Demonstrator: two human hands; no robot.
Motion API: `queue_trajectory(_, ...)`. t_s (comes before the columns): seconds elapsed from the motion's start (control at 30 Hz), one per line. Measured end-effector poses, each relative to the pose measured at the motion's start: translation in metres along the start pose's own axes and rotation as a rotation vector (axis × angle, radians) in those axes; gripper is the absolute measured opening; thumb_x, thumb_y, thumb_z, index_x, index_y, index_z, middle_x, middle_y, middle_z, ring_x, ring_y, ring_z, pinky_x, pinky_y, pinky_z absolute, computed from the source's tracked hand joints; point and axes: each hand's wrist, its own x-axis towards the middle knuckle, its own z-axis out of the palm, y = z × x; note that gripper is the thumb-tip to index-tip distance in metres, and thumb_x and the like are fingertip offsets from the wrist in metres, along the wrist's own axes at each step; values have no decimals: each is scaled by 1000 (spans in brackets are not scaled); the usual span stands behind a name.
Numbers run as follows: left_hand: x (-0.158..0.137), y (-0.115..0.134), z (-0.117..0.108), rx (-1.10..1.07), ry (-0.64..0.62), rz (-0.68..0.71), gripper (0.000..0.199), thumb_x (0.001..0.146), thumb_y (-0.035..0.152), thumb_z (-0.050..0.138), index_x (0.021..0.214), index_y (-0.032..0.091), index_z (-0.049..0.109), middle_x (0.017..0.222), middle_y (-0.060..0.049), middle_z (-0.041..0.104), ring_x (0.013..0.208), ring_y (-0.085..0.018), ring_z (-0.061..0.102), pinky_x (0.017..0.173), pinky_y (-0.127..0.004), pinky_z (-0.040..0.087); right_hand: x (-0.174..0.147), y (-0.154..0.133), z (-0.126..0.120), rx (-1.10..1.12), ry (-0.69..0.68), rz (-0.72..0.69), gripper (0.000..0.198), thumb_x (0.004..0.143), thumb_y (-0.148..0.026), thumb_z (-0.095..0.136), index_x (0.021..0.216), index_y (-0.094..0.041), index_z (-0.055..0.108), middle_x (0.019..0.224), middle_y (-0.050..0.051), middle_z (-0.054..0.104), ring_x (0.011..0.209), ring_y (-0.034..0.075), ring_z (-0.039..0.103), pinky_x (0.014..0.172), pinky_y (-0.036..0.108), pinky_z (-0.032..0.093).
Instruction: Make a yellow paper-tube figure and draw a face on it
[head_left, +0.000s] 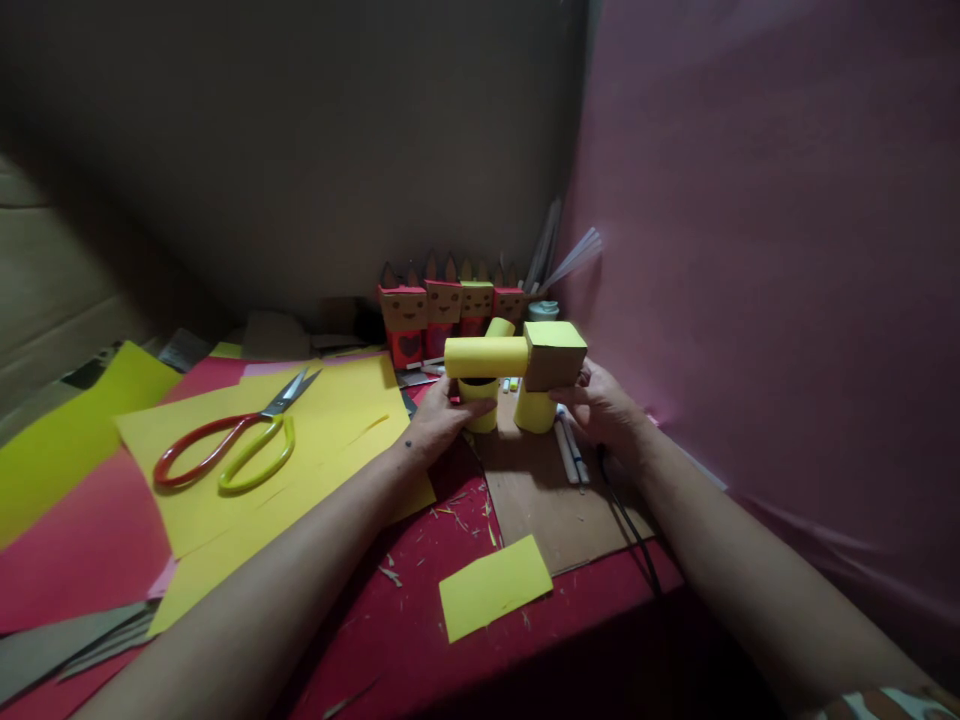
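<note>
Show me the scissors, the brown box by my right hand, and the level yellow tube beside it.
Scissors [269, 412]: head view, where blades meet handles.
Brown box [553, 368]: head view, its front side.
Yellow tube [486, 357]: head view, middle of its side.

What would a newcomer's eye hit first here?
Probably the red-and-yellow-handled scissors on yellow paper at left. Next, the yellow-topped cardboard box by the right hand and the horizontal yellow tube above the left hand. Then the cardboard figures with drawn faces at the back.
</note>
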Motion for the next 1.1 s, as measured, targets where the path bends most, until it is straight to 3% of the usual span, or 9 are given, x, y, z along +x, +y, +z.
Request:
queue_trajectory(0.27,1,-1,2,10,-7,-12,51,58,37,87,100,18,67,107,-9,77,101,-31,70,88,-43,56,3,1,-8,3,-39,15,63,47,-13,88,105,-25,69,109,4,78,117,33,68,109,49,49)
queue_trajectory(0.6,-1,-7,0,47,-31,-86,53,52,25,88,96,20,59,96,-4,70,96,-28,67,80,-40,56,-1,-3,-6,-51,-31,19,64,47,-21,89,108,-22,68,117,8,77,114,33,69,107,51,51)
queue_trajectory(0.87,-5,-9,-1,33,-84,-81,60,51,19,87,101,21,55,102,-3,67,101,-27,65,84,-38,55,0,1,-9,-37,-48,-1,59,51,-18,87,108,-22,69,112,7,77,114,34,69,110,53,48)
queue_trajectory(1.0,-2,-14,-2,37,-82,-86,60,52,21,87,101,22,54,103,-3,66,100,-27,65,84,-39,55,1,-3,-8,-44,-37,-46,72,49,-18,87,117,-23,65,121,8,73,124,34,64,115,51,45)
queue_trajectory(1.1,0,-16,-3,41,-82,-82,59,53,24,88,101,22,54,103,-4,66,98,-27,65,83,-40,54,-1,-8,-10,-125,60,-103,89,51,-26,87,134,-23,55,136,12,64,134,35,56,118,51,42)
